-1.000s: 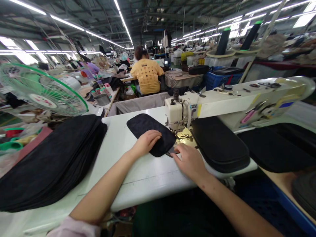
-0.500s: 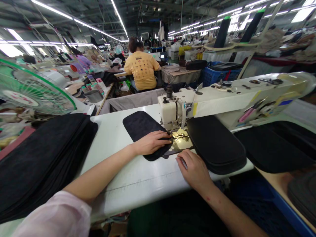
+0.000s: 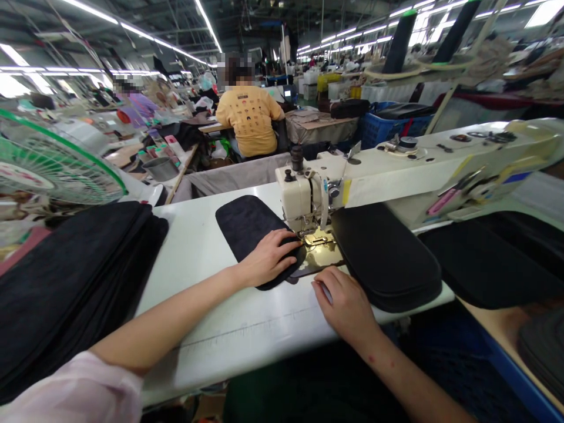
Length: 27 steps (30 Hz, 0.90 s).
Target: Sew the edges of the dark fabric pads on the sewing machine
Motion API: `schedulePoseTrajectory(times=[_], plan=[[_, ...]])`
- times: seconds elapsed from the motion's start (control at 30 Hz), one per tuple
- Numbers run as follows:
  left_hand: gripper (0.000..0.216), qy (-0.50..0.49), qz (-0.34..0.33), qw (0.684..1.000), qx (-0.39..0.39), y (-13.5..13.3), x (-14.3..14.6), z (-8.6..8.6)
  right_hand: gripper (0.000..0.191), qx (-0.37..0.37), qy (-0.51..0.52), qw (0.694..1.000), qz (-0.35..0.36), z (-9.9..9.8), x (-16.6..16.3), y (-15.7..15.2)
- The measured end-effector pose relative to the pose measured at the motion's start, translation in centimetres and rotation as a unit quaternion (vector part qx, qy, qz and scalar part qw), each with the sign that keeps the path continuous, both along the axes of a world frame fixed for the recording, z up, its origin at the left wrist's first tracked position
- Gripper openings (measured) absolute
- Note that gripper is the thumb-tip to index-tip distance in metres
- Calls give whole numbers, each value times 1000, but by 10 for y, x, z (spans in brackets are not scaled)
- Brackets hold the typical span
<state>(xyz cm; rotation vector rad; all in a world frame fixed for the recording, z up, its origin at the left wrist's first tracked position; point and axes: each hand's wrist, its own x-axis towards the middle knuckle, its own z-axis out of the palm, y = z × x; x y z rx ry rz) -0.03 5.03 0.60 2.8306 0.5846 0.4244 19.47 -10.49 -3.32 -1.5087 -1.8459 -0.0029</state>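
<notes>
My left hand (image 3: 269,258) lies flat with fingers spread on a rounded black fabric panel (image 3: 247,220). The panel's right end sits at the needle area of a cream sewing machine (image 3: 296,200). My fingertips are just left of the lit metal needle plate (image 3: 324,258). Near the table's front edge, my right hand (image 3: 346,302) rests with its fingers curled and thumb and fingertips close together; anything between them is too small to make out. To its right lies a stack of black panels (image 3: 388,252), apart from the fingers.
A tall stack of black fabric pieces (image 3: 74,276) covers the white table's left end. More black panels (image 3: 493,258) lie at the right, above a blue crate (image 3: 467,352). A green fan (image 3: 57,158) stands at left. A person in a yellow shirt (image 3: 251,120) sits ahead.
My left hand has shifted slightly left and its fingers are more spread on the panel. The right hand keeps its place and pose. The whole view has shifted a little.
</notes>
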Motion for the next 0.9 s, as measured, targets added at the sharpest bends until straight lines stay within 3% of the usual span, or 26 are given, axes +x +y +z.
schedulePoseTrajectory(times=[0.07,0.27,0.7,0.9], plan=[[39,16,2,1000,9,0,-2,-3,12,3,0,1000,1,0,0,0],[37,54,-98,994,17,9,-11,2,11,-4,0,1000,2,1,1,-1],[34,28,-111,993,25,19,3,5,11,-9,13,1000,2,1,1,-1],[35,-10,-201,979,25,23,4,6,13,-1,21,1000,-1,0,1,-3]])
